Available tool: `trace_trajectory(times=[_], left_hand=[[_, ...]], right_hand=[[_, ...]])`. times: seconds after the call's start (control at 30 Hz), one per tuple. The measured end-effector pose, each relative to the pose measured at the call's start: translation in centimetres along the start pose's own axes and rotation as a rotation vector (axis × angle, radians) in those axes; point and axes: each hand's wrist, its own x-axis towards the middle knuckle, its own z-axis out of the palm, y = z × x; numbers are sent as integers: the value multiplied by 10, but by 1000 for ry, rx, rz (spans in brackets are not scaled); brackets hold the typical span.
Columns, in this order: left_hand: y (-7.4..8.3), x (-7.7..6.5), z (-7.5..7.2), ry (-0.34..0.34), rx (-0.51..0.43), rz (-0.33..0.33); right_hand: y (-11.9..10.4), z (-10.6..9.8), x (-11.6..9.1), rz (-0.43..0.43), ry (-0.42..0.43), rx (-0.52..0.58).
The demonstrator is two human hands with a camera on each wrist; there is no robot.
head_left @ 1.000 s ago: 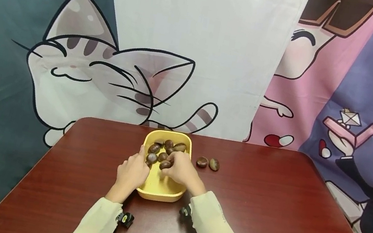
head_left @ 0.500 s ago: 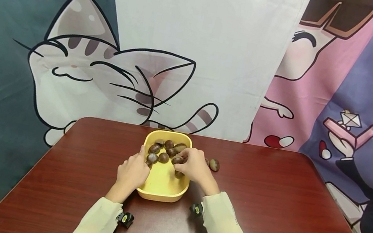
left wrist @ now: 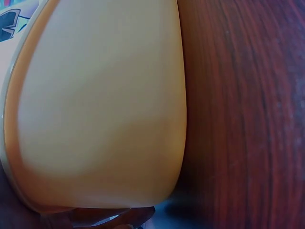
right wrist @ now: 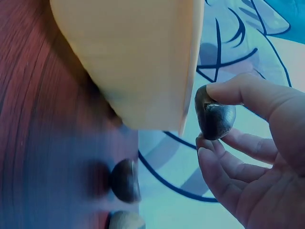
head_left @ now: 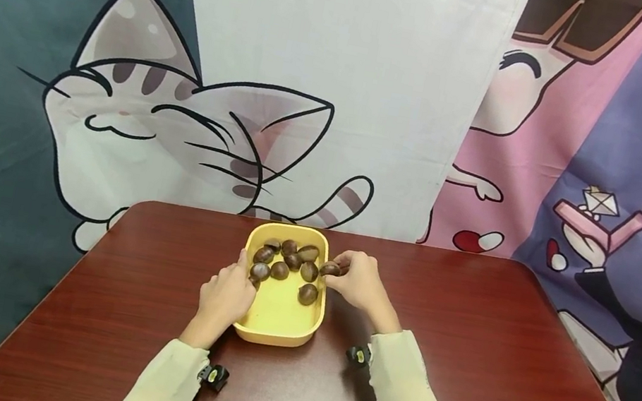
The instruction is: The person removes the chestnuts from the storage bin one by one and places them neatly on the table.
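At the tray's [head_left: 272, 339] left, left hand [head_left: 226, 290] grips it; right hand [head_left: 362, 281] pinches a nut [head_left: 331, 269]! Slack pinch could drop that outside.

Red-brown table [head_left: 459, 368]; behind it, backdrop [head_left: 350, 34] with cartoon cat [head_left: 129, 116].

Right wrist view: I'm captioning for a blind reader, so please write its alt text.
A right hand pinches a chestnut near a pale yellow tub, with two more chestnuts on the reddish-brown wood-grain table.
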Motion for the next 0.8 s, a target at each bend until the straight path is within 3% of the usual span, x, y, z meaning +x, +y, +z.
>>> trace_trajectory(times=[0.57, 0.8], left_hand=[[0, 1, -1, -7, -5, 5], [0, 0, 0, 1, -2, 14]], right_hand=[[32, -18, -3, 70, 93, -50], [47, -26, -7, 167, 158, -67]])
